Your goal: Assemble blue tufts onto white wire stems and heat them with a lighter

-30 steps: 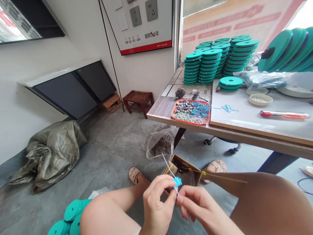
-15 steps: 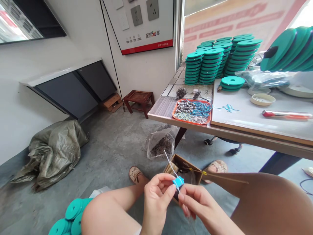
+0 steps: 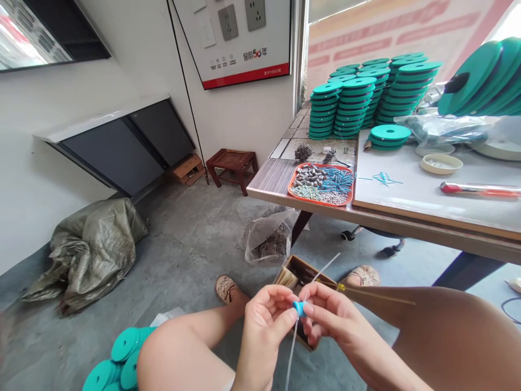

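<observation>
Between the fingertips of both hands, above my lap, is a small blue spool-shaped piece [image 3: 299,309]. My left hand [image 3: 264,320] pinches its left side with thumb and forefinger. On the right side, my right hand [image 3: 336,314] has its thumb and fingers closed on the same piece. A thin white strand [image 3: 291,353] hangs down from the piece, and another length sticks up to the right past my right fingers. How the strand runs around the piece is hidden by the fingertips. Below the hands stands an open cardboard box [image 3: 299,262], partly covered by them.
On the table, an orange tray [image 3: 291,190] holds small metal and blue parts. Stacks of green discs [image 3: 354,108] stand behind it, near a red-tipped cutter [image 3: 480,189] and a shallow dish [image 3: 442,164]. A plastic bag [image 3: 254,225] and more green discs [image 3: 125,345] are on the floor.
The blue piece has been turned between my fingers. The strand's upper end, which pointed up-left, now points up-right, and a length hangs below. My right fingers have moved up onto the piece.
</observation>
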{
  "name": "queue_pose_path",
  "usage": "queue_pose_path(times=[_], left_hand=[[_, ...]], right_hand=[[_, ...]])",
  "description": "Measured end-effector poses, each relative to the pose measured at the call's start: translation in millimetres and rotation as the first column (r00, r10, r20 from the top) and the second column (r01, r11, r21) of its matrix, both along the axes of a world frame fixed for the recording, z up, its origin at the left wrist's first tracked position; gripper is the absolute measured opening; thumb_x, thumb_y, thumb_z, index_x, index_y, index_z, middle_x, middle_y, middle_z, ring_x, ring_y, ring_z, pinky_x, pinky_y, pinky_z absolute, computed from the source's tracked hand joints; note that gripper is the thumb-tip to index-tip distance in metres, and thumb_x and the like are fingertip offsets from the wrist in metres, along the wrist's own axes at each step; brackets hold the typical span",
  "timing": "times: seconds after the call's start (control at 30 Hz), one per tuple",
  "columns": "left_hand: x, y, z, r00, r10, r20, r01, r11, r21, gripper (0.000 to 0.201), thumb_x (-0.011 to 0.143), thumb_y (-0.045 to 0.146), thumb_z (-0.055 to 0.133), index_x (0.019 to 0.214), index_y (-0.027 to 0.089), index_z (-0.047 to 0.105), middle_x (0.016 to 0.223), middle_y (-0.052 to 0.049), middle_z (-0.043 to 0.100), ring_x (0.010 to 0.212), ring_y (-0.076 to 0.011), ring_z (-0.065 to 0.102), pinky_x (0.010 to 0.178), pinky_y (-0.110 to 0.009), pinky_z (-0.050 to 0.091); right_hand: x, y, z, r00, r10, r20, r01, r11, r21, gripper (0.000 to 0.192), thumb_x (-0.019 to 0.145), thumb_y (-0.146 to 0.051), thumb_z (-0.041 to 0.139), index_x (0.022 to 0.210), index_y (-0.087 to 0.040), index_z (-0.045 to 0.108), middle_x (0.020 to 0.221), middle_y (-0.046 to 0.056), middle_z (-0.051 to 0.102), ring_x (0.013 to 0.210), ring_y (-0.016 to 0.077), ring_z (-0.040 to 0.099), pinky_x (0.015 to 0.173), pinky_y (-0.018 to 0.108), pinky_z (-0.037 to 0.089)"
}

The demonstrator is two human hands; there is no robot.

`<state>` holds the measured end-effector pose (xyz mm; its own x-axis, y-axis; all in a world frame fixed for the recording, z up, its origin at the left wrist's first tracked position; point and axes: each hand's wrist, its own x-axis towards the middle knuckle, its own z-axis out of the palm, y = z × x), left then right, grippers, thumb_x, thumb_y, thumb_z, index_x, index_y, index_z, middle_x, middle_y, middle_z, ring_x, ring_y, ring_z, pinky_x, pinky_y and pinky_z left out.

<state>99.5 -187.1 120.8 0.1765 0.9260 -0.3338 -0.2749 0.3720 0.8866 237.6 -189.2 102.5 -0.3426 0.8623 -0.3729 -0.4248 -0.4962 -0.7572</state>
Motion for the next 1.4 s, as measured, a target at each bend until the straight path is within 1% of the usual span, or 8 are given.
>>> queue_pose_path(times=[0.27, 0.4, 0.53, 0.67, 0.8, 1.1, 1.3, 1.4], left_hand=[[7, -3, 1.4, 0.986, 0.087, 0.14, -0.062, 0.982, -0.176, 0.02, 0.07, 0.011, 0.06, 0.086, 0.014, 0.049, 0.078, -0.002, 0.057, 0.069, -0.0097, 0.054, 0.061, -0.023, 0.045], [12, -4, 4.1, 0.981, 0.122, 0.152, -0.089, 0.974, -0.21, 0.016, 0.071, 0.008, 0.056, 0.083, 0.014, 0.047, 0.075, -0.001, 0.056, 0.064, -0.0099, 0.054, 0.057, -0.023, 0.044], [12, -2, 3.5, 0.988, 0.083, 0.13, -0.057, 0.98, -0.192, 0.013, 0.072, 0.012, 0.057, 0.081, 0.014, 0.048, 0.075, -0.001, 0.056, 0.062, -0.0103, 0.053, 0.054, -0.024, 0.045], [4, 1, 0.0, 0.998, -0.008, -0.069, 0.005, 0.999, -0.036, 0.013, 0.072, 0.015, 0.062, 0.082, 0.012, 0.054, 0.079, -0.003, 0.059, 0.076, -0.0104, 0.056, 0.071, -0.022, 0.047], [-3, 3, -3.7, 0.983, -0.114, -0.145, 0.12, 0.992, 0.034, 0.021, 0.072, 0.021, 0.065, 0.088, 0.013, 0.054, 0.082, -0.004, 0.061, 0.075, -0.0118, 0.058, 0.07, -0.023, 0.048], [-2, 0, -10.6, 0.989, -0.021, -0.148, 0.028, 0.998, 0.047, 0.023, 0.067, 0.019, 0.068, 0.086, 0.012, 0.055, 0.079, -0.005, 0.063, 0.071, -0.0123, 0.059, 0.068, -0.024, 0.05], [3, 2, -3.3, 0.997, 0.019, -0.075, -0.02, 1.0, -0.024, 0.021, 0.066, 0.016, 0.069, 0.08, 0.012, 0.054, 0.074, -0.003, 0.061, 0.067, -0.0115, 0.059, 0.063, -0.023, 0.05], [3, 4, -0.9, 0.999, 0.034, -0.037, -0.035, 0.998, -0.053, 0.019, 0.066, 0.013, 0.069, 0.08, 0.013, 0.055, 0.076, -0.002, 0.06, 0.07, -0.0094, 0.058, 0.064, -0.02, 0.049]], right_hand=[[-6, -4, -2.7, 0.978, -0.07, -0.196, 0.044, 0.99, -0.134, 0.025, 0.076, -0.031, 0.066, 0.08, -0.014, 0.049, 0.067, -0.001, 0.053, 0.061, 0.0074, 0.051, 0.058, 0.021, 0.046], [-5, -3, -5.8, 0.973, -0.068, -0.221, 0.028, 0.984, -0.177, 0.025, 0.076, -0.031, 0.066, 0.08, -0.013, 0.049, 0.066, 0.0, 0.054, 0.057, 0.0069, 0.052, 0.055, 0.02, 0.045], [-3, -3, -7.8, 0.977, -0.073, -0.202, 0.038, 0.985, -0.17, 0.025, 0.075, -0.03, 0.067, 0.079, -0.013, 0.049, 0.064, -0.001, 0.053, 0.055, 0.0059, 0.05, 0.054, 0.02, 0.045], [-1, 1, -7.3, 0.994, -0.04, -0.104, 0.027, 0.992, -0.124, 0.029, 0.072, -0.033, 0.068, 0.081, -0.013, 0.049, 0.057, -0.003, 0.051, 0.05, 0.0053, 0.046, 0.049, 0.018, 0.04], [0, 5, -5.5, 0.998, -0.035, -0.05, 0.031, 0.996, -0.082, 0.031, 0.07, -0.035, 0.07, 0.08, -0.014, 0.048, 0.056, -0.003, 0.051, 0.049, 0.0051, 0.045, 0.048, 0.018, 0.039], [-3, 2, -6.9, 0.991, -0.066, -0.118, 0.053, 0.992, -0.111, 0.031, 0.07, -0.033, 0.07, 0.077, -0.015, 0.046, 0.058, -0.003, 0.053, 0.052, 0.0062, 0.048, 0.053, 0.021, 0.044], [-4, 2, -6.4, 0.992, -0.072, -0.101, 0.061, 0.993, -0.102, 0.032, 0.07, -0.035, 0.069, 0.076, -0.015, 0.045, 0.057, -0.003, 0.052, 0.051, 0.0061, 0.048, 0.051, 0.02, 0.043], [1, 4, -2.9, 0.999, -0.009, -0.054, 0.004, 0.996, -0.092, 0.032, 0.07, -0.035, 0.069, 0.079, -0.015, 0.046, 0.06, -0.001, 0.056, 0.052, 0.0073, 0.052, 0.053, 0.02, 0.044]])
